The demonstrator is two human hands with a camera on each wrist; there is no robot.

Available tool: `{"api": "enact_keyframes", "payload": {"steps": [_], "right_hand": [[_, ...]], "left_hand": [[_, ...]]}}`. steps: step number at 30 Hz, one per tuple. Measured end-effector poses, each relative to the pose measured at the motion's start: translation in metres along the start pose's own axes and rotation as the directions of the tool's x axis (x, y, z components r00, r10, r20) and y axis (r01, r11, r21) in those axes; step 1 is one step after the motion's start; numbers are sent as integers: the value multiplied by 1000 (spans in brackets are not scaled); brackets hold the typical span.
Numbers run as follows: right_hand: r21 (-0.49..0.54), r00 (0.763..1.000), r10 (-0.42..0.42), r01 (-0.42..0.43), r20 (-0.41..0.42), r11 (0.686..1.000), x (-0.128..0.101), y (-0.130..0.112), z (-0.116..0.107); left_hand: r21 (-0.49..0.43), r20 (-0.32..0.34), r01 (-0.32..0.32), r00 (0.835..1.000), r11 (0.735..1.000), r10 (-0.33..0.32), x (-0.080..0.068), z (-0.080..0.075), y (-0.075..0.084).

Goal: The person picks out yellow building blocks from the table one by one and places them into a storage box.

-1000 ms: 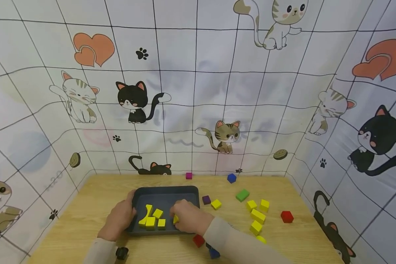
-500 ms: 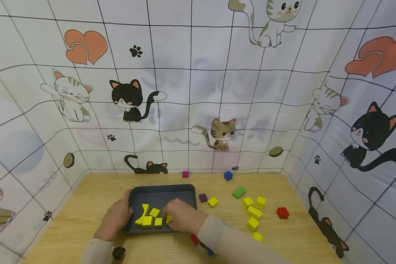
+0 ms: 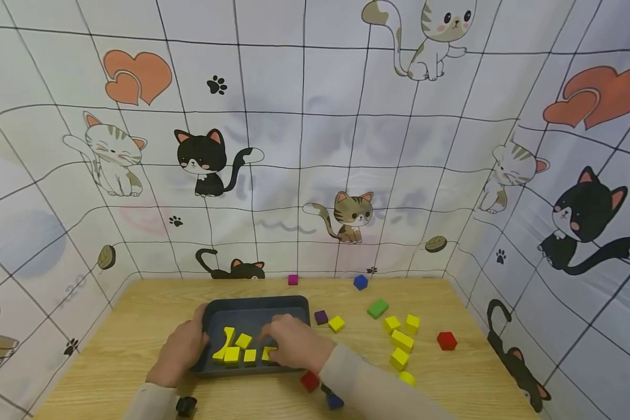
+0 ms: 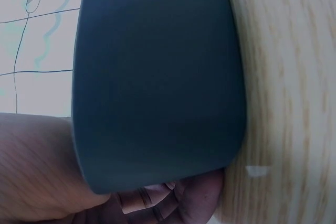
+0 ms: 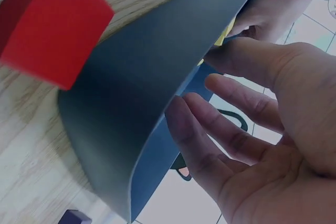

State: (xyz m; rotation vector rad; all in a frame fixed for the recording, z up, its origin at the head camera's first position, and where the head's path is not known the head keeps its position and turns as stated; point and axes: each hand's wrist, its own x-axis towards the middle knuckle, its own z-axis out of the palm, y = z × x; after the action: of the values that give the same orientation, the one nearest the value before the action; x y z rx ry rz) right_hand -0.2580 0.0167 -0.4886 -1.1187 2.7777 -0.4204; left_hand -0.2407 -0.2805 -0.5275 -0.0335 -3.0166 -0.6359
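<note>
A dark grey tray [image 3: 257, 304] lies on the wooden table [image 3: 136, 326] with several yellow blocks [image 3: 232, 354] inside it. My left hand [image 3: 196, 337] grips the tray's left rim, and in the left wrist view its fingers [image 4: 152, 205] curl under the tray wall [image 4: 157, 77]. My right hand [image 3: 278, 344] reaches into the tray's right part, its fingertips on a yellow block [image 3: 268, 353]. The right wrist view shows that hand [image 5: 252, 129] with straight, spread fingers over the tray rim [image 5: 136, 77] and a bit of yellow block [image 5: 224, 31] at the fingertip.
Loose blocks lie right of the tray: purple [image 3: 321, 317], yellow [image 3: 337, 323], green [image 3: 377, 308], several more yellow [image 3: 401, 340], red [image 3: 445, 340]. A red block [image 3: 310, 380] and a blue one [image 3: 334, 401] sit under my right forearm. Cat-print cloth walls close three sides.
My right hand has moved a little left inside the tray with the yellow block, which now sits in line with the other blocks. The left hand keeps its hold.
</note>
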Motion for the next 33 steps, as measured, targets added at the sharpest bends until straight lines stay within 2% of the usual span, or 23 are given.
{"api": "enact_keyframes", "payload": {"steps": [12, 19, 33], "right_hand": [[52, 996, 32, -28, -84, 998, -15, 18, -11], [21, 991, 78, -76, -111, 997, -20, 29, -16], [5, 961, 176, -180, -214, 984, -28, 56, -17]], "left_hand": [[9, -16, -22, 1000, 1000, 22, 0, 2, 2], [10, -20, -11, 1000, 1000, 11, 1, 2, 1], [6, -14, 3, 1000, 1000, -3, -1, 1, 0]]}}
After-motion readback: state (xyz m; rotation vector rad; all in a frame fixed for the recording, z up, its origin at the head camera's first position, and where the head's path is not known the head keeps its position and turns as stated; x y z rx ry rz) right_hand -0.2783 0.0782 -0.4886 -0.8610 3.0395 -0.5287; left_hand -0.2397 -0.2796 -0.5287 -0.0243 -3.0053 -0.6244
